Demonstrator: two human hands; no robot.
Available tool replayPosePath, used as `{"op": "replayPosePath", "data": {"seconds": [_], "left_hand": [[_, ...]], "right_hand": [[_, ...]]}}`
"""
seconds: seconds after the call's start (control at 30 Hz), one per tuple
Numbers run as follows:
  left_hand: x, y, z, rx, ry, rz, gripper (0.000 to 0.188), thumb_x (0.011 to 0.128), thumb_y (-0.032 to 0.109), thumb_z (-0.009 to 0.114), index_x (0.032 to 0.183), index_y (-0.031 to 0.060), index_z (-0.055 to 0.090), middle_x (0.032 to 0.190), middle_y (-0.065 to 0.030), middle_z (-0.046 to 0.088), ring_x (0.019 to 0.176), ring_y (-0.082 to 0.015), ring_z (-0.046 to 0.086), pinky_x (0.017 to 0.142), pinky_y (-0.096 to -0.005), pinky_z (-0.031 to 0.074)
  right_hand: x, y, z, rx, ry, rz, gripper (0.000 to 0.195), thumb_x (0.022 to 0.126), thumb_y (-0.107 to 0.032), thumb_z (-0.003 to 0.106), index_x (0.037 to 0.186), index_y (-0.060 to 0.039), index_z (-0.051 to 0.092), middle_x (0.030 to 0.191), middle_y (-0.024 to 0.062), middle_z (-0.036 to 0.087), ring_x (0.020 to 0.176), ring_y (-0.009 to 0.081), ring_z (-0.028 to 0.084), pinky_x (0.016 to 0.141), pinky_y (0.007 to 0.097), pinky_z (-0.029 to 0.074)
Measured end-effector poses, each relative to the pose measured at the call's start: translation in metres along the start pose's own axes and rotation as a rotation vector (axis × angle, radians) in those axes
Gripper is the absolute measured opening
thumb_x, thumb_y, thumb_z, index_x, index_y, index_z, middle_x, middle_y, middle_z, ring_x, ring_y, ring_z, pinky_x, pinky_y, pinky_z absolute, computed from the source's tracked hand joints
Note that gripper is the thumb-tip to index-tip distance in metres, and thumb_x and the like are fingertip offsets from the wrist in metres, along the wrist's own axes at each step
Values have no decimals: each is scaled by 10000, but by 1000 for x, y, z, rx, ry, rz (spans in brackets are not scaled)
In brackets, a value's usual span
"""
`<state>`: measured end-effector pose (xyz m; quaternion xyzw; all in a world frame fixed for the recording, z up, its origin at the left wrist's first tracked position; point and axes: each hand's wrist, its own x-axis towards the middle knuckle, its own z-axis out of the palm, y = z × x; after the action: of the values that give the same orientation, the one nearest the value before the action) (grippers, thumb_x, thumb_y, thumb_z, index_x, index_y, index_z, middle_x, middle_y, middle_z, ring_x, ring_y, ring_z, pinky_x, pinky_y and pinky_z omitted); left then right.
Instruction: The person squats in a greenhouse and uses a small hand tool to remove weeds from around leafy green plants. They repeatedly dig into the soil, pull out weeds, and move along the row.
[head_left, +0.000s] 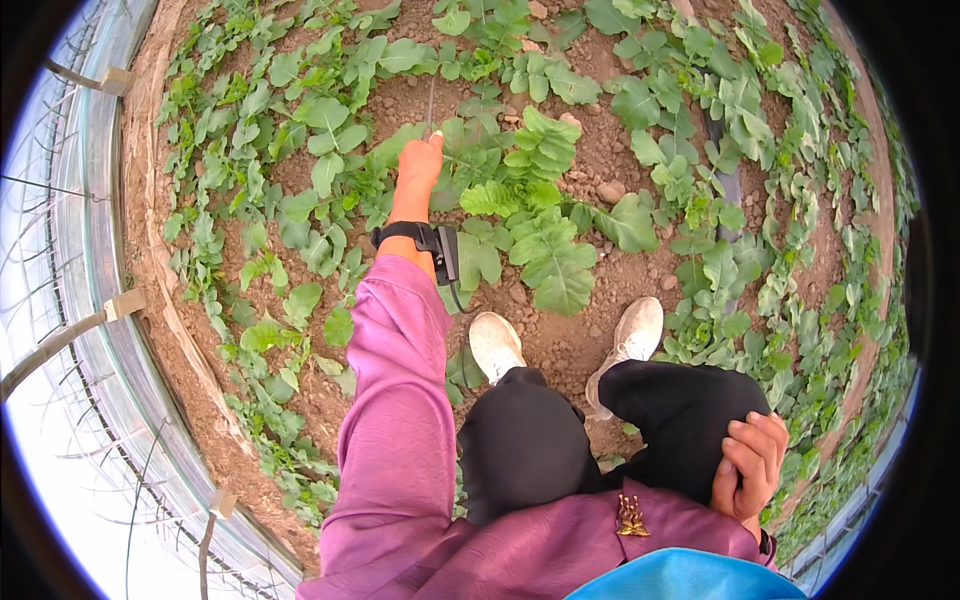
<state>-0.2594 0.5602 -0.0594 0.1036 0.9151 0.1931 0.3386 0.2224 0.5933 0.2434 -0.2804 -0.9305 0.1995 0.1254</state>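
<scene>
My left hand (421, 161) is stretched out over the leafy plants, its fingers closed around the near end of a thin rod-like tool (431, 105). The tool's far end is hidden among leaves. A black strap with a small black device (447, 255) is on the left wrist, and a cable hangs from it. Close to that hand grows a large lobed-leaf plant (551, 255) in brown soil. My right hand (752, 461) rests with curled fingers against the knee of the black trousers (690, 420); whether it grips the cloth is unclear.
My light-coloured shoes (495, 345) stand on clumpy soil just below the large plant. Dense green rows (795, 225) grow on both sides. A dark strip (724, 180) runs through the right rows. Clear plastic sheeting (112, 247) with curved poles (56, 349) borders the left side.
</scene>
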Motion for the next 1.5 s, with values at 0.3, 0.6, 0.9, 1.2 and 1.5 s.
{"op": "replayPosePath", "data": {"seconds": [0.3, 0.6, 0.9, 1.2, 1.5], "left_hand": [[-62, -80, -5, 223, -47, 2, 603, 880, 502, 447, 1083, -51, 579, 1113, -296, 569, 1063, -424, 537, 892, -469, 424], [-133, -147, -15, 166, -96, -26, 613, 855, 525, 490, 940, -72, 597, 926, -288, 601, 915, -424, 576, 799, -472, 434], [-138, -139, -25, 90, 16, 37, 590, 842, 516, 520, 875, -69, 597, 864, -263, 606, 857, -401, 585, 755, -459, 434], [-60, -82, -23, 19, 151, -47, 567, 850, 499, 497, 1040, -21, 620, 1081, -253, 602, 1022, -389, 569, 864, -458, 440], [-77, -115, -10, 54, 37, -46, 556, 868, 481, 483, 1085, -21, 583, 1096, -266, 588, 1033, -413, 554, 870, -477, 430]], "right_hand": [[-6, -4, -3, 20, 7, 4, 170, 705, -30, 551, 867, -36, 601, 938, 123, 631, 929, 324, 568, 884, 502, 399], [-21, -11, -4, 32, 32, -15, 184, 708, -9, 541, 881, -31, 600, 951, 130, 628, 952, 331, 565, 899, 503, 390], [-28, -18, -4, -15, 28, 11, 173, 720, 3, 539, 882, -20, 596, 960, 138, 620, 976, 341, 556, 918, 499, 378], [-16, -23, -1, -16, 13, -5, 169, 719, 2, 543, 877, -21, 599, 955, 136, 619, 956, 335, 559, 905, 491, 383], [-6, -29, 1, -2, 48, -13, 167, 700, 19, 578, 854, -38, 609, 945, 98, 628, 956, 314, 563, 900, 474, 389]]}}
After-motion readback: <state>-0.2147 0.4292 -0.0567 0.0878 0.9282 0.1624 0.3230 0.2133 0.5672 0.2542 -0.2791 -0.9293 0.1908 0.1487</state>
